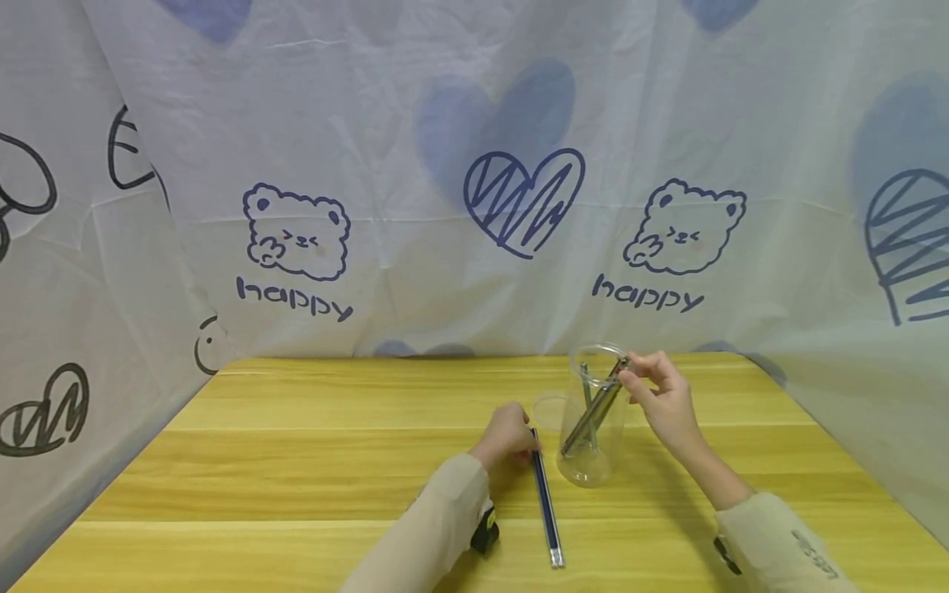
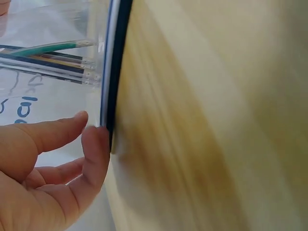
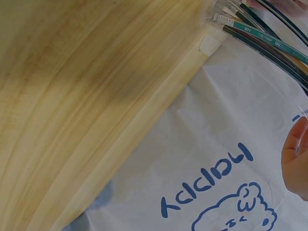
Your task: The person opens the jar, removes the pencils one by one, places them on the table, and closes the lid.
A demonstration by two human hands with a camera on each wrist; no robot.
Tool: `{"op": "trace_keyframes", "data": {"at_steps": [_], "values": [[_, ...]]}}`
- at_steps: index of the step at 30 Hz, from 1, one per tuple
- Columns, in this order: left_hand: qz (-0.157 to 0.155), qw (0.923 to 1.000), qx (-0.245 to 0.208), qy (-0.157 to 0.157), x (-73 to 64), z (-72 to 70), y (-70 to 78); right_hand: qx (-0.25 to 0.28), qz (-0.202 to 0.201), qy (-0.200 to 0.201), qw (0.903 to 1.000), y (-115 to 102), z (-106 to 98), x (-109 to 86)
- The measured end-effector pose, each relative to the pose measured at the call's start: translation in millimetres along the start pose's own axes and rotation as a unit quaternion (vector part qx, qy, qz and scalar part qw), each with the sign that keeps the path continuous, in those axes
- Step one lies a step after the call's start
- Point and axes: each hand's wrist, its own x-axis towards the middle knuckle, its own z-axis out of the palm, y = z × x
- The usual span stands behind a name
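Observation:
A tall clear plastic cup stands right of the table's middle. Several pencils, one green and others dark, lean inside it, their eraser ends at the bottom. At the cup's rim, my right hand pinches the edge between thumb and finger, close by the pencils' upper ends. Left of the cup, two dark blue pencils lie side by side on the table, silver ends toward me. My left hand is at their far end; a bent index fingertip touches them, with the thumb apart.
A round clear lid lies on the wooden table behind the cup, partly overlapped by it. White cloth printed with hearts and bears hangs behind the table and along its sides.

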Motion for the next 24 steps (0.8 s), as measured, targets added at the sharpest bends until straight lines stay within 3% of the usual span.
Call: {"op": "trace_keyframes", "data": {"at_steps": [5,10,15,24], "values": [[0.025,0.9997,-0.008,0.003,0.9,-7.9,0.8,-0.002,0.000,-0.001,1.0000,3.4,-1.1,-0.1],[0.006,0.9986,-0.052,0.006,2.2,-16.2,6.6,0.006,-0.002,-0.002,1.0000,2.9,-0.8,0.5],[0.000,0.9977,-0.068,0.003,5.4,-22.9,12.9,0.005,-0.008,-0.022,0.9997,4.3,-3.3,1.2],[0.015,0.9961,-0.087,0.007,6.3,-32.9,23.6,0.068,-0.004,-0.069,0.9953,5.2,-9.2,5.2]]}}
